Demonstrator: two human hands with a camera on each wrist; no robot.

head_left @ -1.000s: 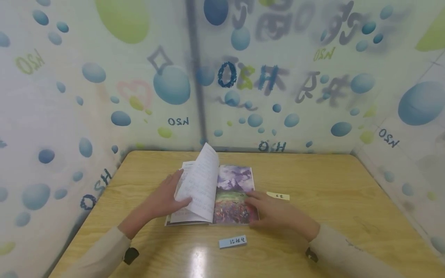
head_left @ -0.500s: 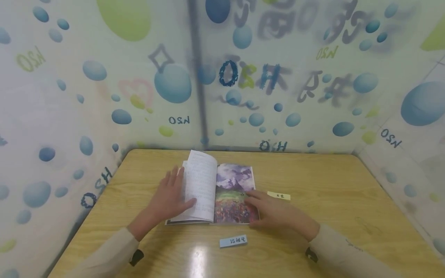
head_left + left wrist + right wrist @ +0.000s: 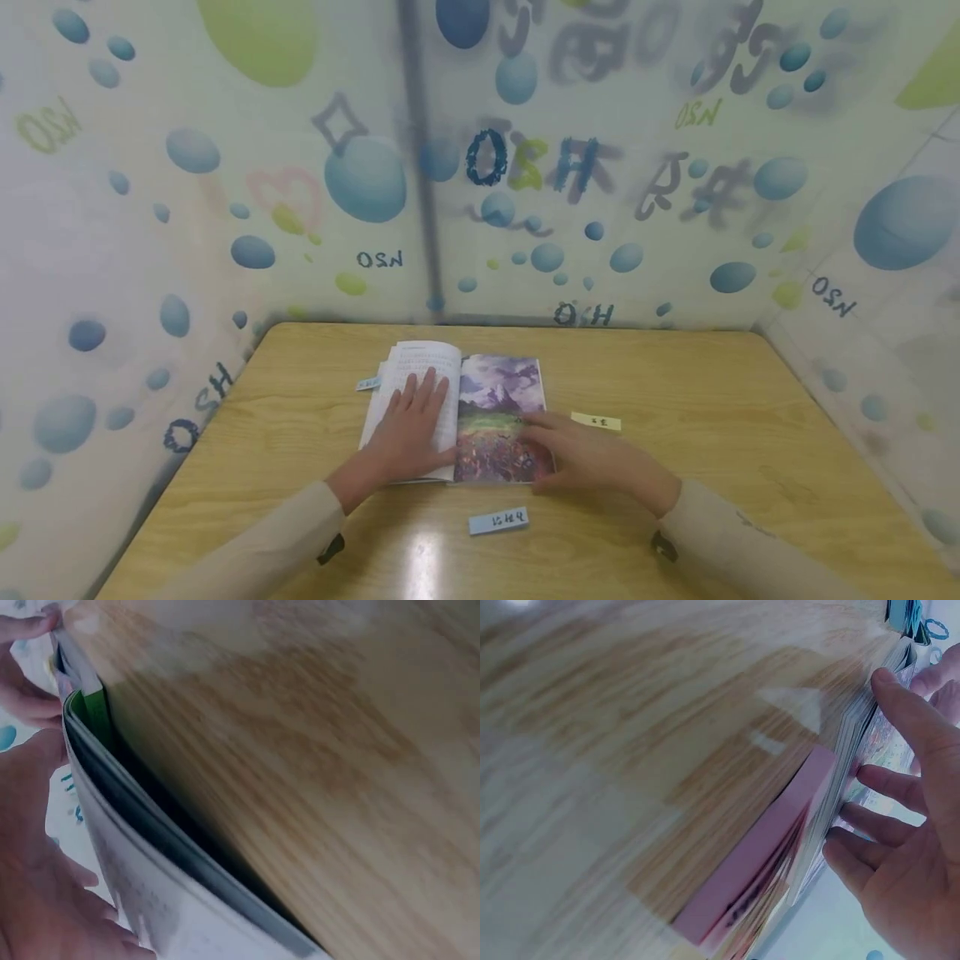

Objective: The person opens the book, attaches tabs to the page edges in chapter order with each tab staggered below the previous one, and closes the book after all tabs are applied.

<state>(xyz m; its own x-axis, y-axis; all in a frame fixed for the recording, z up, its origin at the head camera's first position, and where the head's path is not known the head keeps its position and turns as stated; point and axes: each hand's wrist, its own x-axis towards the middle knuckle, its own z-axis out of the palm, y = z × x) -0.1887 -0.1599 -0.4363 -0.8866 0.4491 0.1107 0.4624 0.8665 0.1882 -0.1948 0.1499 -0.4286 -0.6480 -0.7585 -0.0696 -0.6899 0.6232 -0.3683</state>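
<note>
An open book lies on the table, its left page [image 3: 420, 352] printed with text and its right page [image 3: 498, 454] showing a colour picture of a mountain and flowers. My left hand [image 3: 405, 437] rests on the left page with its fingers straight and spread. On the outer part of the right page rests my right hand [image 3: 596, 458], fingers loosely bent, the thumb by the page's lower corner. The right wrist view shows the right hand's fingertips touching the page beside the book's edge [image 3: 829, 810]. Part of the text lies hidden under the left hand.
A blue sticky note [image 3: 498, 521] with handwriting lies in front of the book on the wooden table [image 3: 675, 375]. Right of the book is a yellow sticky note [image 3: 596, 422]. A small blue tab [image 3: 367, 384] sticks out at the left page's edge. Patterned walls surround the table.
The raised leaf has come down onto the left side. My left hand has moved right, from the book's left edge onto the page. The right hand stays in place.
</note>
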